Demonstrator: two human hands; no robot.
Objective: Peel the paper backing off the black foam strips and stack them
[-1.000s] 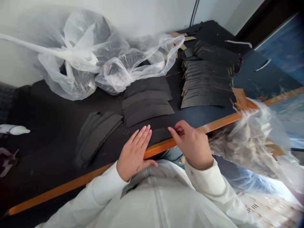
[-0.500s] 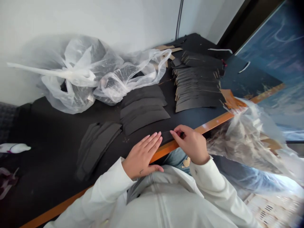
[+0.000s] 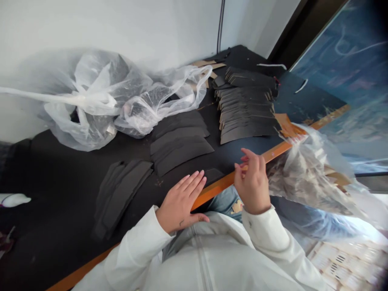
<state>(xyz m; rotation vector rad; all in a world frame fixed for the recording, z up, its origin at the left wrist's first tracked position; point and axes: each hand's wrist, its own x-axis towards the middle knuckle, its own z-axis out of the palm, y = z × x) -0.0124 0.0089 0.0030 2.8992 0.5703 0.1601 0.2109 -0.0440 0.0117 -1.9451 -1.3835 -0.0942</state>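
My left hand (image 3: 182, 200) lies flat with its fingers stretched out, its fingertips on a dark curved strip (image 3: 214, 173) at the table's front edge. Most of that strip is hidden under the hand. To the right, my right hand (image 3: 254, 184) hovers over the wooden edge, its fingers loosely bent and apart, and I see nothing in it. Overlapping black curved pieces (image 3: 182, 155) lie just beyond my left hand. A second batch of black strips (image 3: 123, 198) fans out to its left. Farther back on the right, a long row of black pieces (image 3: 247, 111) shows brown edges.
Tied clear plastic bags (image 3: 87, 101) stand against the wall at the back left. A clear bag of scraps (image 3: 306, 173) hangs at the right edge of the black table (image 3: 60, 226). A white bottle (image 3: 13, 200) lies at far left. Brown strips (image 3: 204, 63) rest at the back.
My right hand has let go of the strip's right end and moved up and to the right, its fingers opening. My left hand stays flat in place. The view has shifted slightly.
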